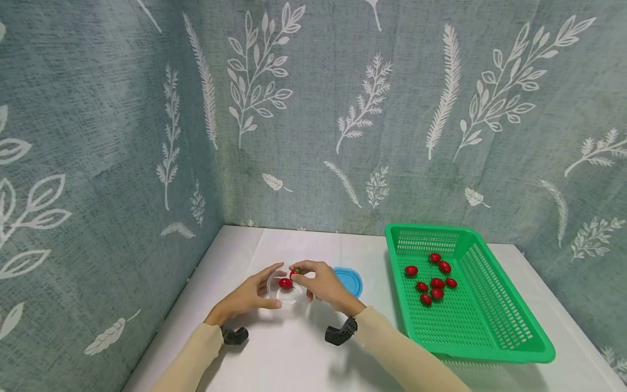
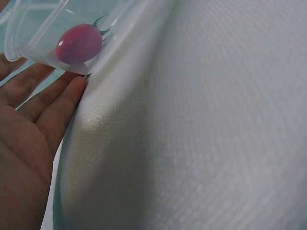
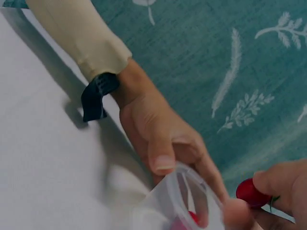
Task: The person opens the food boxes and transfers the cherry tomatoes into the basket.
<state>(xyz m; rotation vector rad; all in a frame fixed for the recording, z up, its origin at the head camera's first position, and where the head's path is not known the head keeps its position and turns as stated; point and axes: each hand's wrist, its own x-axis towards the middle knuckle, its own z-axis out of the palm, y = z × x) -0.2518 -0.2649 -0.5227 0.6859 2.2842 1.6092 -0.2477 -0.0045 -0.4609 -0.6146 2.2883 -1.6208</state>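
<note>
My left hand [image 1: 242, 296] holds a small clear plastic tub [image 1: 292, 296], its thumb on the near side and its fingers around the far side. Inside the tub lies a red cherry tomato [image 1: 286, 283], whose green stem end shows through the wall in the left wrist view. Above the tub's right side, my right hand [image 1: 324, 284] pinches another cherry tomato [image 3: 252, 192] with thumb and fingertips. That tomato has green leafy bits and is just outside the rim in the right wrist view.
A blue lid [image 1: 350, 282] lies on the white table just behind the right hand. To the right stands a green perforated basket [image 1: 470, 321] with several cherry tomatoes [image 1: 437, 283]. Leaf-patterned cloth [image 1: 303, 136] covers the walls at the back and left.
</note>
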